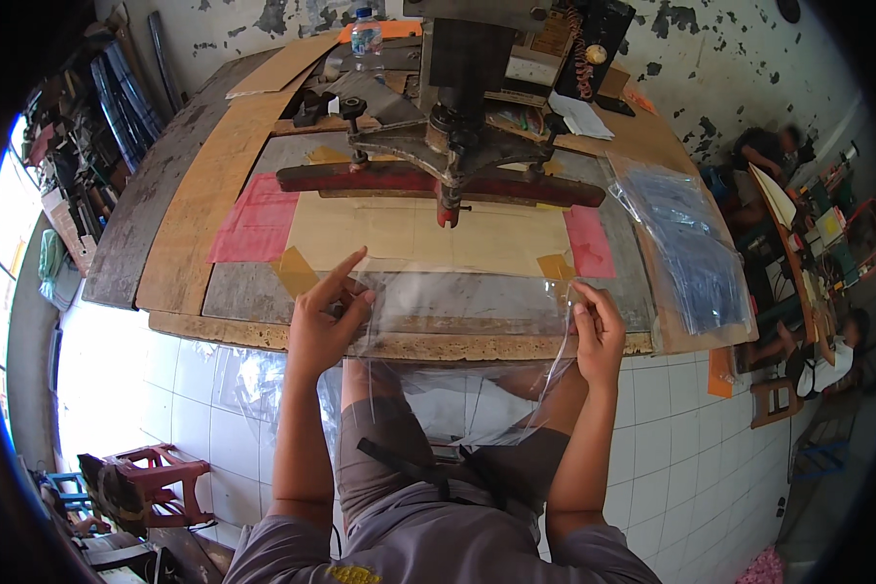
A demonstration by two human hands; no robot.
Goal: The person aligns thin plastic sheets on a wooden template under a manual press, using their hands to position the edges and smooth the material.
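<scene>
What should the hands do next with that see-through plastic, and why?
Probably slide the clear plastic sheet forward onto the tan board under the red press bar. The left hand and right hand pinch its two top corners, and most of it hangs off the table edge.

Head fisheye, looking down, close over workbench (pixel 263 336); rim perhaps distorted.

Bright daylight floods in from the left, blowing out the white tiled floor (pixel 117 360); fisheye edges bend, darken and blur.
</scene>
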